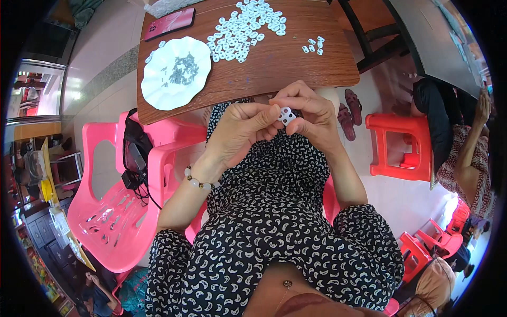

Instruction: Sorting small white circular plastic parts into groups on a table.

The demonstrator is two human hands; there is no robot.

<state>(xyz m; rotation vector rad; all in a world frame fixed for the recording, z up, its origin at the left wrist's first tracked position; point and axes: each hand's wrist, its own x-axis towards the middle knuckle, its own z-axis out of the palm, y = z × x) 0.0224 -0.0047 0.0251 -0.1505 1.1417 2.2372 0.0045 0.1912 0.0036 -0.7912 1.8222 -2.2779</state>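
Note:
Over my lap, just off the table's near edge, both hands pinch a small white plastic piece with several holes (287, 115). My left hand (244, 127) grips its left side between thumb and fingers. From the other side the thumb and fingers of my right hand (312, 117) close on it. My fingertips hide part of its rim. Beyond them on the table lies a pile of small white oval pieces with two holes (240, 34). A white scalloped plate (158, 98) at the left bears many tiny grey metal bits (184, 71).
The brown wooden table (296, 68) also holds a pink phone (170, 24) and a few white pieces (312, 47) set apart at right. A pink chair (113, 232) with a black bag stands left, a red stool (398, 145) right. Other people sit at the far right.

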